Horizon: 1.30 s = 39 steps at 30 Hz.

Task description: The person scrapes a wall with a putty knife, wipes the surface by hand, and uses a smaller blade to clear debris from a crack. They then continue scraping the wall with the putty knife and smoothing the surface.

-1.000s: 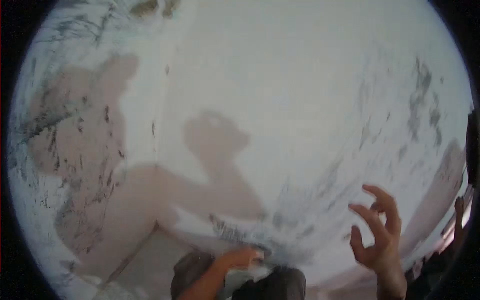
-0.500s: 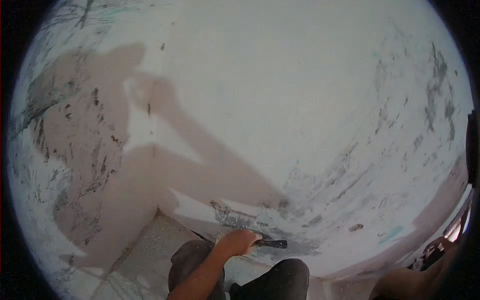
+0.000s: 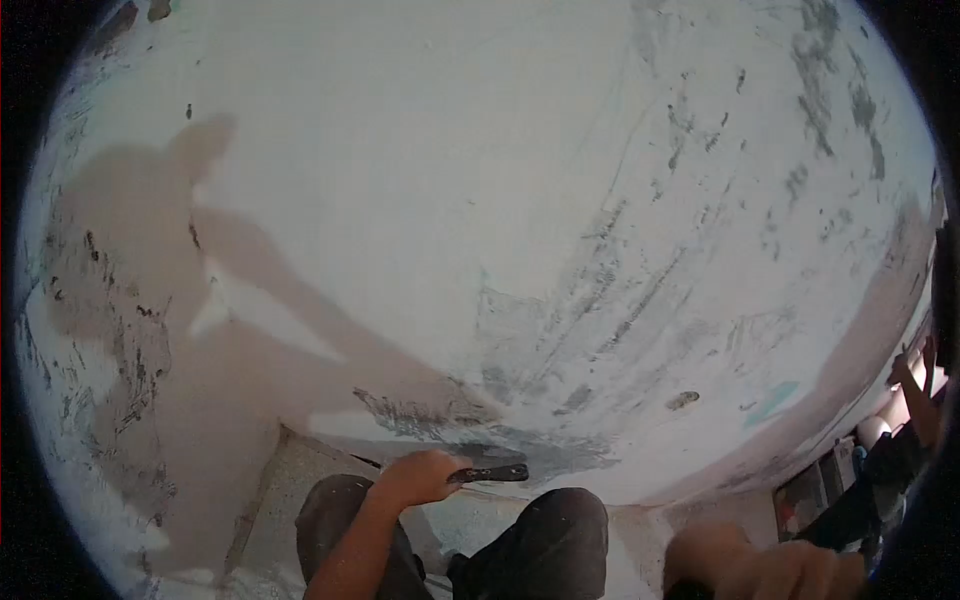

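Head view is showing a person crouching close to a pale, whitewashed wall (image 3: 480, 200). The left hand (image 3: 420, 478) is closing in a full fist around the dark handle of a scraper (image 3: 495, 472), and the tool is pointing to the right, lying almost level. The tool is sitting low on the wall, just above the line where wall and floor (image 3: 290, 490) are meeting, and its far end is touching or nearly touching a grey, scraped patch (image 3: 540, 450); which of the two I cannot tell.

The right hand (image 3: 790, 572) is showing only in part at the bottom edge, blurred and well apart from the scraper. I cannot tell how far it is open or whether it is holding anything.

Dark trousers (image 3: 545, 540) are covering the person's bent knees, which are rising just below the scraper. A broad shadow (image 3: 230, 330) of the person is falling across the left part of the wall. Grey streaks are running up the wall to the right of the patch, with a small dark spot (image 3: 683, 400) and a turquoise fleck (image 3: 775, 400) near them. Another person (image 3: 915, 410) is appearing at the far right edge, with a raised arm.
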Available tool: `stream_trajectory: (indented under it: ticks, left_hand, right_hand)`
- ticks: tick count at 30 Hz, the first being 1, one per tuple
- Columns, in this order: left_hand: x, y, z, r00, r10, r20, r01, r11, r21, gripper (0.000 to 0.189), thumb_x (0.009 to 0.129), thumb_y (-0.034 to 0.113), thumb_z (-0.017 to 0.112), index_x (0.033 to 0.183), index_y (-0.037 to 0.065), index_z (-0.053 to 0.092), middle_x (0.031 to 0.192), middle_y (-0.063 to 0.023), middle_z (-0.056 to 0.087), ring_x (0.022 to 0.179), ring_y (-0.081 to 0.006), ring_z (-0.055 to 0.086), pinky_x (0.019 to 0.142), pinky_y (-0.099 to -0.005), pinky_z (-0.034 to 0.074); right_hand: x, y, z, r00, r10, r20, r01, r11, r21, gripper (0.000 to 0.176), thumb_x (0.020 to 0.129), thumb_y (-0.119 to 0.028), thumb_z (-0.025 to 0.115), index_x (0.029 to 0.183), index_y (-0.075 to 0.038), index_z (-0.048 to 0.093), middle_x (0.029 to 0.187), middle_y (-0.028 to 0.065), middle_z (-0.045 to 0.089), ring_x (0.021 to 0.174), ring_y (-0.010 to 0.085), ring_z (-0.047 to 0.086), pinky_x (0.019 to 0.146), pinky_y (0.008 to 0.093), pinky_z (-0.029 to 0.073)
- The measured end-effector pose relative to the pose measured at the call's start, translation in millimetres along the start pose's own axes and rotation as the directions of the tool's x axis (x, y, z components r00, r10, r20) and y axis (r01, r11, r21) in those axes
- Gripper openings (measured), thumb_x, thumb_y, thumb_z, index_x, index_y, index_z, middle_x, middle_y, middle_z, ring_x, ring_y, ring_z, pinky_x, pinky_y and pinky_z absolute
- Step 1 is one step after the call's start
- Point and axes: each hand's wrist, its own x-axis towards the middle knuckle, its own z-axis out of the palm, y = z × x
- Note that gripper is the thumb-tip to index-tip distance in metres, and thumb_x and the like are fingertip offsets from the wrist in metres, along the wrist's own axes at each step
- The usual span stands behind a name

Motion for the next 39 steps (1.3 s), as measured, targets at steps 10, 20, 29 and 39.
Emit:
stream_trajectory:
  ticks: [10, 20, 29, 39]
  left_hand:
    - [0.0, -7.8, 5.3, 1.0, -0.015, 0.024, 0.014, 0.999, 0.038, 0.041, 0.089, 0.024, 0.061, 0.128, 0.012, 0.059, 0.103, -0.0213, 0.066, 0.099, -0.0399, 0.063, 0.086, -0.0496, 0.049]
    - [-3.6, -2.0, 5.9, 0.997, -0.044, -0.069, 0.05, 0.995, 0.09, 0.038, 0.087, 0.025, 0.064, 0.123, 0.014, 0.062, 0.102, -0.0181, 0.067, 0.093, -0.0388, 0.064, 0.081, -0.0487, 0.05]
    - [19.3, 54.8, 35.9, 0.547, 0.066, -0.835, -0.336, 0.93, -0.147, 0.031, 0.076, 0.015, 0.075, 0.103, 0.003, 0.068, 0.078, -0.0121, 0.063, 0.065, -0.0296, 0.062, 0.058, -0.0385, 0.048]
    - [16.3, 53.4, 23.8, 0.449, 0.18, -0.875, -0.201, 0.975, 0.097, 0.08, 0.069, 0.046, 0.085, 0.129, 0.004, 0.053, 0.12, -0.0133, 0.05, 0.117, -0.0329, 0.046, 0.101, -0.0496, 0.027]
  right_hand:
    - [-14.6, 21.8, 49.3, 0.75, -0.188, -0.634, 0.155, 0.982, -0.108, 0.045, 0.097, -0.017, 0.051, 0.141, -0.028, 0.051, 0.058, -0.0059, 0.038, 0.041, 0.0064, 0.039, 0.035, 0.0252, 0.024]
    - [-89.8, 7.0, 3.1, 0.949, -0.305, -0.083, 0.295, 0.949, -0.112, 0.053, 0.098, -0.018, 0.053, 0.149, -0.026, 0.041, 0.059, -0.005, 0.039, 0.047, 0.0103, 0.045, 0.038, 0.0262, 0.023]
    - [-162.8, 185.5, 47.8, 0.488, 0.418, -0.766, -0.613, 0.789, 0.039, 0.05, 0.09, -0.039, 0.067, 0.121, 0.001, 0.059, 0.101, 0.0068, 0.057, 0.093, 0.0175, 0.055, 0.086, 0.0374, 0.045]
    - [-105.5, 153.7, -29.3, 0.348, 0.331, -0.877, -0.122, 0.944, 0.307, 0.037, 0.098, -0.035, 0.057, 0.072, -0.01, 0.048, 0.059, 0.0009, 0.045, 0.052, 0.0151, 0.04, 0.05, 0.0316, 0.034]
